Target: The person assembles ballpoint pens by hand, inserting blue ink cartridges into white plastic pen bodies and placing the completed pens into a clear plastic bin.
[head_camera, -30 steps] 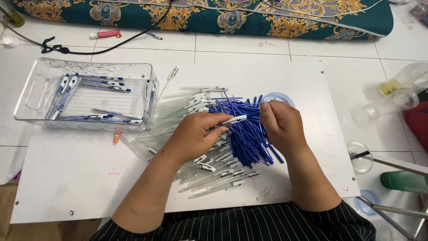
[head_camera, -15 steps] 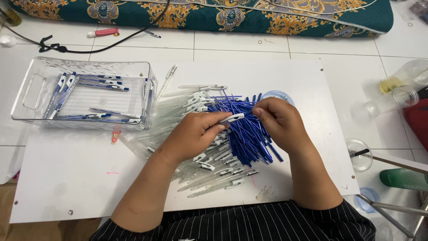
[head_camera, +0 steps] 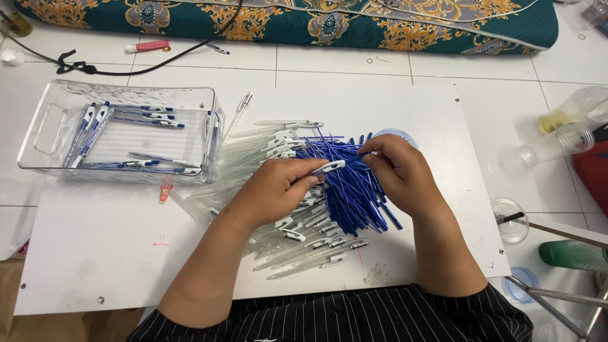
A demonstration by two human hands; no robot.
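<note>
Over the middle of the white board [head_camera: 95,253], my left hand [head_camera: 272,190] has its fingers pinched on a clear pen barrel [head_camera: 330,166] with a white clip, held roughly level just above the heaps. My right hand [head_camera: 402,174] faces it from the other side, fingertips closed on a thin blue refill [head_camera: 352,159] whose end meets the barrel's open end; can't tell whether the refill is inside the barrel or only touching it. Both hands are close together, nearly touching at the fingertips. Right under and between them is a heap of blue refills [head_camera: 354,202], fanned out and crossing each other. Left of that, and partly beneath it, a heap of clear barrels [head_camera: 304,253] with white clips spreads toward the near edge of the board, some under my left forearm. A round clear lid [head_camera: 396,134] peeks out behind the right hand. Further left on the board sits a clear plastic bin [head_camera: 44,120] holding a loose layer of assembled blue-and-white pens [head_camera: 136,114]. A small pink bit [head_camera: 164,192] lies just in front of the bin. Off the board, on the tiled floor: a black cable [head_camera: 76,66] and a pink tube [head_camera: 147,46] at far left, a patterned teal cushion [head_camera: 304,22] along the far edge, clear plastic cups [head_camera: 510,218] and a bottle [head_camera: 573,107] to the right.
</note>
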